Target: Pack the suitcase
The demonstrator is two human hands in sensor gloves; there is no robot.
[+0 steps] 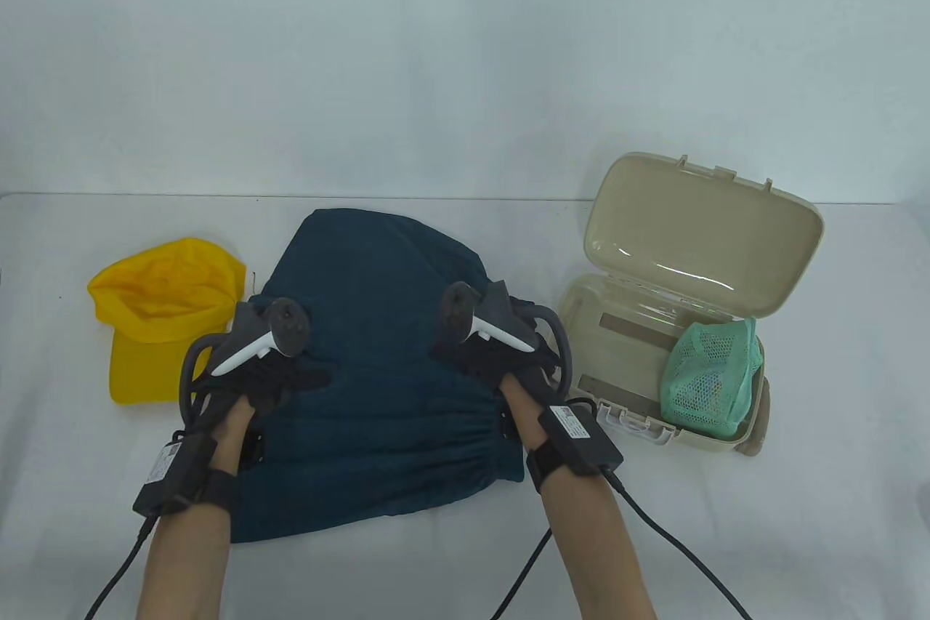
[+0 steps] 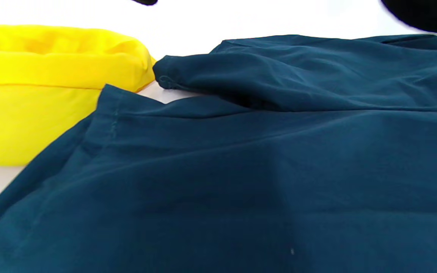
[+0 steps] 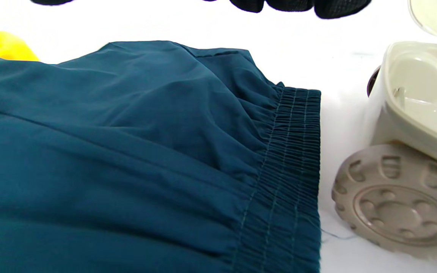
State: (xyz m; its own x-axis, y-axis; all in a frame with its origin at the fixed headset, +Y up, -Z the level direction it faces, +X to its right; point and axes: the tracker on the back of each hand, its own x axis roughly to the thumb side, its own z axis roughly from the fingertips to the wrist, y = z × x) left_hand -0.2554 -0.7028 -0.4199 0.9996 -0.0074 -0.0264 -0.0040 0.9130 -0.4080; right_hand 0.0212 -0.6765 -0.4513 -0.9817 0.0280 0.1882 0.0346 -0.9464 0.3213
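While suitcase sits beside R grip, both grips' state unclear above shorts.

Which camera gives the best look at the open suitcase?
The table view: it shows the whole suitcase, lid raised, with a green mesh bag inside. The right wrist view catches only one corner and a wheel. The left wrist view shows none of it.

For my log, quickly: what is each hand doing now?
Left hand: over the blue shorts, grip cannot be told.
Right hand: same, cannot be told.
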